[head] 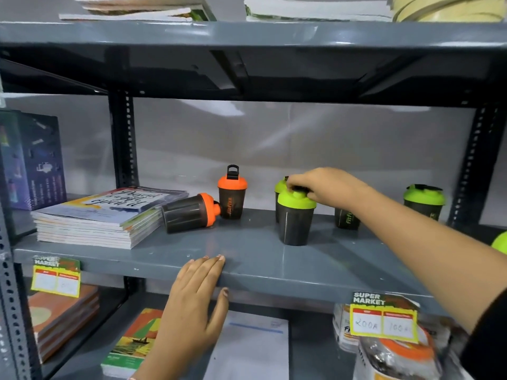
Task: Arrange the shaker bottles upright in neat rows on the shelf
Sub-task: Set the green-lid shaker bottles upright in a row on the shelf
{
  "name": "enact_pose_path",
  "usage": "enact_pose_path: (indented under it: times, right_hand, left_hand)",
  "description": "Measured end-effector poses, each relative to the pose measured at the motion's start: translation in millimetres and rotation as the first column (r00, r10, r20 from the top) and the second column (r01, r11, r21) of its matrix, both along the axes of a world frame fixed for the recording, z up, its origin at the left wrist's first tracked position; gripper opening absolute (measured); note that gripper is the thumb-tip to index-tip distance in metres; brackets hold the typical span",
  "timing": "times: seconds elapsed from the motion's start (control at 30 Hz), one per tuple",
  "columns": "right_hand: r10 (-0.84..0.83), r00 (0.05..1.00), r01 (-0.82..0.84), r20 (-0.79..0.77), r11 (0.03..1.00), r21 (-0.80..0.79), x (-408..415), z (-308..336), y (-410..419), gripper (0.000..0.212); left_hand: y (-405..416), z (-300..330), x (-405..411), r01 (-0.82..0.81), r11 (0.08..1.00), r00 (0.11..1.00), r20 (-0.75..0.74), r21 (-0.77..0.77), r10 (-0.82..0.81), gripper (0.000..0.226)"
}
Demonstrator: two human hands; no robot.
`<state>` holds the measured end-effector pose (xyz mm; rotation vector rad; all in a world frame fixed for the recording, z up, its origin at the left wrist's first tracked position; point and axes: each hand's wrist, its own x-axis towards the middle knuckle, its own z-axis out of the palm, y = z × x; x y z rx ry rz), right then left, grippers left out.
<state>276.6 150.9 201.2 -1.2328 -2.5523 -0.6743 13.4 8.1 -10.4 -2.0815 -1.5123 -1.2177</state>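
I see my right hand (323, 186) reaching in over the grey shelf (247, 256), its grip pinched on the black cap of the front green-lidded shaker (295, 219), which stands upright toward the middle of the shelf. Directly behind it, partly hidden, is a second green-lidded shaker (279, 187), also upright. My forearm crosses in front of a third dark shaker (346, 219), so its lid is hidden; only the lower body with green lettering shows. Further right, near the upright post, a fourth green-lidded shaker (424, 200) stands upright, well apart from the others.

To the left, an orange-lidded shaker (232, 196) stands upright with its black loop raised. Just beside it, a second orange-lidded shaker (190, 213) lies on its side, its lid pointing right and touching or nearly touching the upright one. Its base is close against a stack of books (101, 215).

My left hand (197, 294) rests flat on the front edge of the shelf, its grip spread with fingers on top and thumb under the lip, holding nothing. A yellow price tag (384, 316) hangs from the edge on the right.
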Motion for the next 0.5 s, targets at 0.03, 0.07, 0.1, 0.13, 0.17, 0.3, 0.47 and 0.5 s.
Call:
enact_pose_path:
  times: [0.03, 0.07, 0.1, 0.13, 0.17, 0.3, 0.47, 0.5]
  right_hand:
    - [0.000, 1.000, 0.000, -0.005, 1.000, 0.004, 1.6, -1.8, 0.8, 0.044]
    - [0.000, 1.000, 0.000, -0.023, 1.000, -0.006, 2.9, -2.3, 1.9, 0.047]
    - [0.003, 0.999, -0.005, -0.054, 0.999, -0.037, 3.9, -1.7, 2.2, 0.053]
    - [0.012, 0.996, -0.019, -0.093, 0.996, -0.084, 4.6, -0.8, 2.9, 0.059]
    - [0.027, 0.991, -0.045, -0.130, 0.990, -0.134, 4.4, 0.7, 3.2, 0.063]
    - [0.049, 0.970, -0.116, -0.239, 0.954, -0.276, 1.5, 8.7, 4.1, 0.067]
    - [-0.013, 0.974, -0.077, -0.225, 0.919, -0.387, 7.6, 21.9, 12.8, 0.062]
    - [-0.012, 0.980, -0.070, -0.198, 0.912, -0.403, 7.8, 24.9, 14.5, 0.061]
  left_hand:
    - [0.6, -0.8, 0.4, 0.000, 1.000, 1.000, 0.003, 0.003, 0.000, 0.051]
    - [0.9, -1.1, 0.6, -0.003, 1.000, 1.000, 0.007, 0.005, 0.003, 0.051]
    - [1.2, -1.8, 1.1, -0.006, 1.000, 1.000, 0.013, 0.006, 0.006, 0.051]
    - [1.6, -2.5, 1.6, -0.009, 1.000, 1.000, 0.020, 0.009, 0.009, 0.050]
    - [2.3, -3.2, 2.1, -0.012, 1.000, 1.000, 0.025, 0.012, 0.012, 0.050]
    - [3.6, -4.6, 4.3, -0.026, 0.999, 0.999, 0.037, 0.024, 0.025, 0.049]
    - [4.4, 1.2, 13.3, -0.022, 1.000, 1.000, 0.016, 0.011, 0.021, 0.049]
    - [5.4, 2.4, 15.9, -0.001, 1.000, 1.000, 0.013, 0.011, 0.001, 0.048]
